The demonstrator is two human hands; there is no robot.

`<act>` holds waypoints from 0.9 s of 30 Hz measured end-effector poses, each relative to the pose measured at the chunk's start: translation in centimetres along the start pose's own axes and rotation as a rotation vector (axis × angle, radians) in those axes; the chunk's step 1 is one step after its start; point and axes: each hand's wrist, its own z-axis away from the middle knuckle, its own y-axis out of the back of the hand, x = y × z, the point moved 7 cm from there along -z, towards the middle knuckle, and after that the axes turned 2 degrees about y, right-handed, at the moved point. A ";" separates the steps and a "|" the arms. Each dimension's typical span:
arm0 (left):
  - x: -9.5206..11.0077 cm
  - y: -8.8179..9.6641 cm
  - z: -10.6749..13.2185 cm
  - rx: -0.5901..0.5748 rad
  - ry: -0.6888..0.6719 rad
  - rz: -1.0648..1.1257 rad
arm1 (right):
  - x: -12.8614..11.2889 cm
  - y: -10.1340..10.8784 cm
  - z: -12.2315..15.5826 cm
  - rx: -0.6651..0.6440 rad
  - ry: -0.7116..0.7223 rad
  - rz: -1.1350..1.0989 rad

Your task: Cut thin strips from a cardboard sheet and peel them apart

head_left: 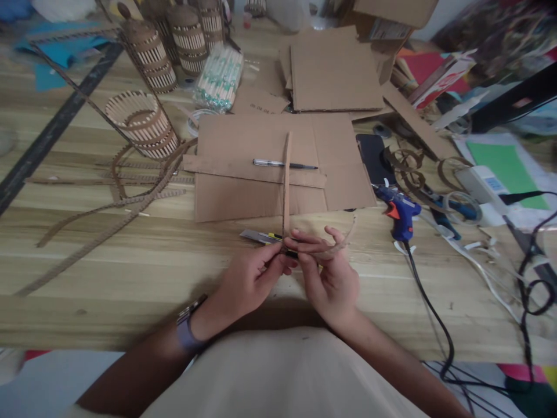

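Note:
Both my hands meet at the near edge of the wooden table (130, 261). My left hand (250, 278) and my right hand (326, 273) pinch the near end of a long narrow cardboard strip (286, 180) that stands on edge and runs away from me over a flat cardboard sheet (243, 197). A utility knife (259, 235) lies on the table just behind my left fingers. A pen (285, 165) rests on the cardboard sheet, crossing behind the strip.
A blue glue gun (400, 212) with a black cord lies to the right. Round baskets of wooden sticks (143, 125) stand at the back left beside loose corrugated strips (108, 209). More cardboard sheets (335, 72), a dark phone (375, 157) and tape rolls lie behind and right.

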 end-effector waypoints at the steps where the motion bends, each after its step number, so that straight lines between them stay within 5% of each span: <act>1: 0.0 0.0 0.0 -0.004 0.003 -0.001 | 0.1 0.1 0.0 0.003 -0.013 -0.019; 13: -0.5 0.5 -0.1 0.034 0.004 -0.073 | -1.0 -0.4 0.0 -0.031 0.105 0.090; 27: 0.0 0.1 0.1 0.000 -0.034 -0.064 | -0.7 0.3 -0.1 -0.015 0.083 0.099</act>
